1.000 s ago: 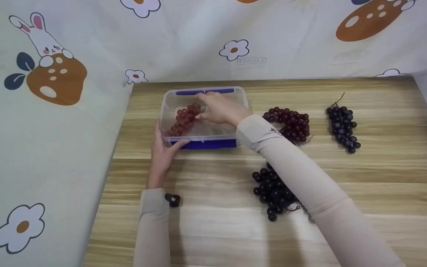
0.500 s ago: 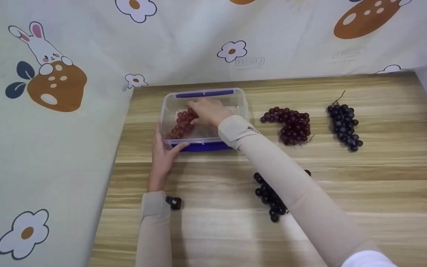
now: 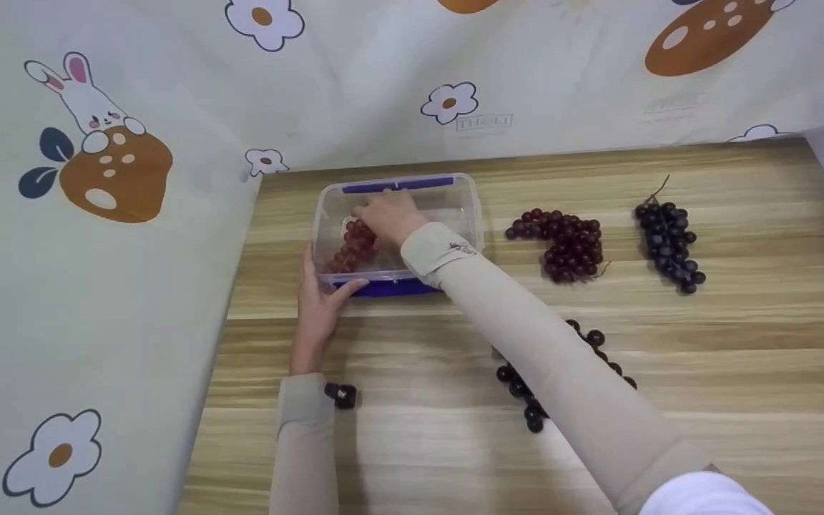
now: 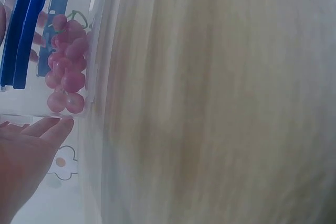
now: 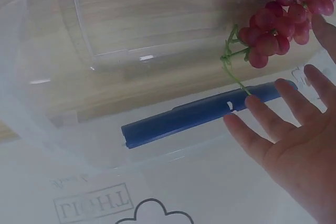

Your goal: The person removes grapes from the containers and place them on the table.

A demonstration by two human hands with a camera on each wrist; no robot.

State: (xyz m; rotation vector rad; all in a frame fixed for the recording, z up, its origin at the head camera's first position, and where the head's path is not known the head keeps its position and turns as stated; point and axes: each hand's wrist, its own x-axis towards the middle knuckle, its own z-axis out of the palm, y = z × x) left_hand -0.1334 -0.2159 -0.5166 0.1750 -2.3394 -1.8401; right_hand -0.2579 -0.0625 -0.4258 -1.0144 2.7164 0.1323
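Note:
A clear plastic box (image 3: 466, 214) with blue clips stands at the back left of the wooden table. A bunch of red grapes (image 3: 356, 249) lies in its left half, seen also in the left wrist view (image 4: 65, 69). My right hand (image 3: 382, 211) reaches into the box just over the bunch. In the right wrist view its fingers (image 5: 286, 103) are spread straight, apart from the red grapes (image 5: 278, 22) and their green stem. My left hand (image 3: 319, 300) rests flat against the box's near left corner, thumb on the front clip; its fingers (image 4: 50, 127) touch the wall.
On the table right of the box lie a dark red grape bunch (image 3: 563, 243) and a dark purple bunch (image 3: 667, 243). A black bunch (image 3: 526, 400) lies nearer, partly under my right forearm. Printed cloth hangs behind and at the left.
My right hand has slid left inside the box, over the red grapes. My forearm now covers more of the black bunch. The left hand has stayed at the corner.

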